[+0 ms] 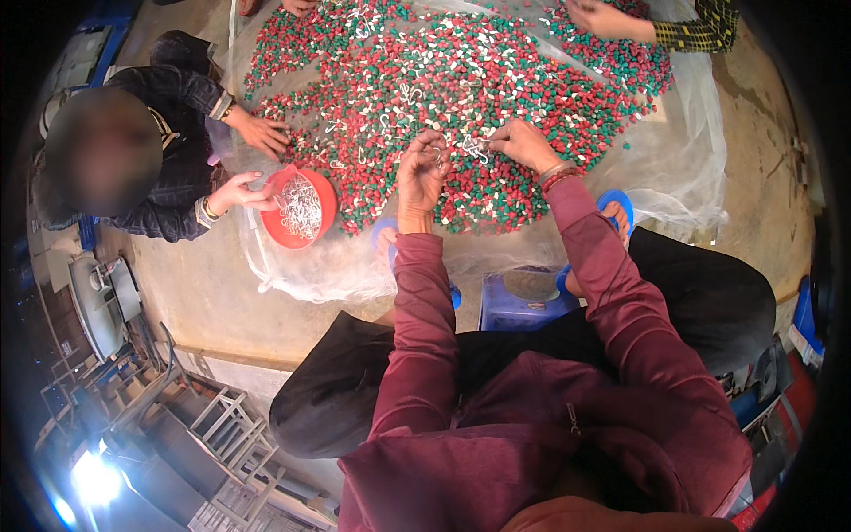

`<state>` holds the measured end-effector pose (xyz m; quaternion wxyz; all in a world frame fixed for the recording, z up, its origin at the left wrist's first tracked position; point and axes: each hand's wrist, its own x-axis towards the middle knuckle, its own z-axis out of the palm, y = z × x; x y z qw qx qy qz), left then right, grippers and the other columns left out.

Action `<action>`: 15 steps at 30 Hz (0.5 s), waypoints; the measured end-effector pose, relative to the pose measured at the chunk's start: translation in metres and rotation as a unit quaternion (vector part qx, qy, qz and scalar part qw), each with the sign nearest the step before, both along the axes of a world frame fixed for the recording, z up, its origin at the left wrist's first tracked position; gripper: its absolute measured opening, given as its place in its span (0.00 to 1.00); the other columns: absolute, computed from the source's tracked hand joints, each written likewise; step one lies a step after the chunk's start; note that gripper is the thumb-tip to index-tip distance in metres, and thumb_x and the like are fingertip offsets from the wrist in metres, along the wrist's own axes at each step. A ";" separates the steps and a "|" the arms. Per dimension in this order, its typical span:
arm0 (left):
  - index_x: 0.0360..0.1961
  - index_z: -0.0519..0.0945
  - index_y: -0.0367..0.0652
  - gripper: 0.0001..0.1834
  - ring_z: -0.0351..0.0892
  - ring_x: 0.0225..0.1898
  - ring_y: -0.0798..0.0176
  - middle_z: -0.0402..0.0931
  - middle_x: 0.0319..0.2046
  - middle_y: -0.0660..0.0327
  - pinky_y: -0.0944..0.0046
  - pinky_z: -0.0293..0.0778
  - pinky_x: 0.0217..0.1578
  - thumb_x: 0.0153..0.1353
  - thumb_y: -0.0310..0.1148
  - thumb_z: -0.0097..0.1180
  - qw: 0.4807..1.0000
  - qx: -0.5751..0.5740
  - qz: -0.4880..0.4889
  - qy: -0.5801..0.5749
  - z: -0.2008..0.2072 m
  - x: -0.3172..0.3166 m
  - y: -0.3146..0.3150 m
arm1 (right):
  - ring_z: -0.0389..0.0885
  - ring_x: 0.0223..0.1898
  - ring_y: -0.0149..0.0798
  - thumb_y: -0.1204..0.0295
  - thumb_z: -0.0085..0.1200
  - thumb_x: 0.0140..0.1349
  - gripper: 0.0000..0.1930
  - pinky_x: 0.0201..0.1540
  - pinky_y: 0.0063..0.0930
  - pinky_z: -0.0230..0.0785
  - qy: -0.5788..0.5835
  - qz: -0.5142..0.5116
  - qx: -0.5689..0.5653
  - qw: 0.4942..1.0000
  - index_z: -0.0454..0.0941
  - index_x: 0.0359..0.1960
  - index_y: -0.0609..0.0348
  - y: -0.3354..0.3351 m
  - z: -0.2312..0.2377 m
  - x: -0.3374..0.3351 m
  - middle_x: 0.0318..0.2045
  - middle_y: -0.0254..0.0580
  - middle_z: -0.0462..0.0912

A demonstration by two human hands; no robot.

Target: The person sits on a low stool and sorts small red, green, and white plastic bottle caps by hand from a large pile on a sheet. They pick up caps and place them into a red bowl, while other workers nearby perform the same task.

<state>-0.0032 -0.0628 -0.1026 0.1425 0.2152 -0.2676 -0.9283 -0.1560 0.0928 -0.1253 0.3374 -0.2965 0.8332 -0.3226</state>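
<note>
A wide spread of small red, green and white pieces (496,89) lies in front of me on a thin translucent sheet. Silvery wire hooks (476,151) are scattered among them, some in a small cluster between my hands. My left hand (424,175) is raised over the near part of the spread, its fingers curled around a few silvery wire bits that look like hooks. Just right of the cluster, my right hand (526,145) has thumb and fingertips pinched together on a small silvery hook. Its exact shape is partly hidden by the fingers.
At left, a person in dark clothing (168,199) touches a red bowl (321,232) full of silvery hooks and rests a hand by the pieces. Other people's hands (612,19) work at the far edge. A blue plastic stool (523,310) stands between my legs.
</note>
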 end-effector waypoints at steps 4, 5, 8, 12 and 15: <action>0.43 0.75 0.32 0.14 0.70 0.28 0.69 0.73 0.30 0.62 0.74 0.66 0.24 0.63 0.33 0.53 0.993 -0.063 -0.005 -0.097 0.000 -0.001 0.008 | 0.74 0.24 0.23 0.68 0.58 0.59 0.11 0.28 0.18 0.64 -0.231 -0.060 -0.165 0.957 0.83 0.38 0.63 -0.002 0.012 0.001 0.25 0.35 0.82; 0.43 0.75 0.32 0.14 0.70 0.28 0.70 0.73 0.30 0.62 0.75 0.67 0.24 0.63 0.33 0.53 0.989 -0.091 -0.014 -0.120 0.000 -0.001 0.010 | 0.70 0.22 0.22 0.68 0.58 0.59 0.11 0.26 0.18 0.60 -0.278 -0.056 -0.170 0.944 0.83 0.38 0.63 -0.001 0.015 0.002 0.23 0.32 0.79; 0.44 0.76 0.33 0.13 0.71 0.27 0.72 0.74 0.29 0.64 0.76 0.67 0.25 0.63 0.32 0.55 0.985 -0.100 -0.050 -0.129 0.002 0.001 0.013 | 0.59 0.17 0.18 0.67 0.58 0.60 0.11 0.18 0.16 0.47 -0.414 -0.039 -0.195 0.888 0.83 0.39 0.61 0.005 0.024 0.003 0.17 0.22 0.70; 0.42 0.76 0.34 0.11 0.71 0.26 0.73 0.74 0.29 0.64 0.76 0.67 0.24 0.62 0.31 0.55 0.984 -0.086 -0.098 -0.117 0.009 0.002 0.018 | 0.60 0.17 0.18 0.65 0.57 0.60 0.12 0.18 0.15 0.47 -0.352 -0.043 -0.175 0.918 0.82 0.38 0.60 0.001 0.032 0.008 0.17 0.22 0.70; 0.40 0.77 0.35 0.09 0.71 0.25 0.74 0.75 0.29 0.65 0.78 0.67 0.22 0.61 0.28 0.57 0.977 -0.119 -0.106 -0.144 0.014 0.000 0.020 | 0.61 0.17 0.19 0.62 0.55 0.61 0.12 0.17 0.14 0.47 -0.381 -0.079 -0.226 0.893 0.81 0.35 0.59 -0.003 0.038 0.014 0.17 0.22 0.69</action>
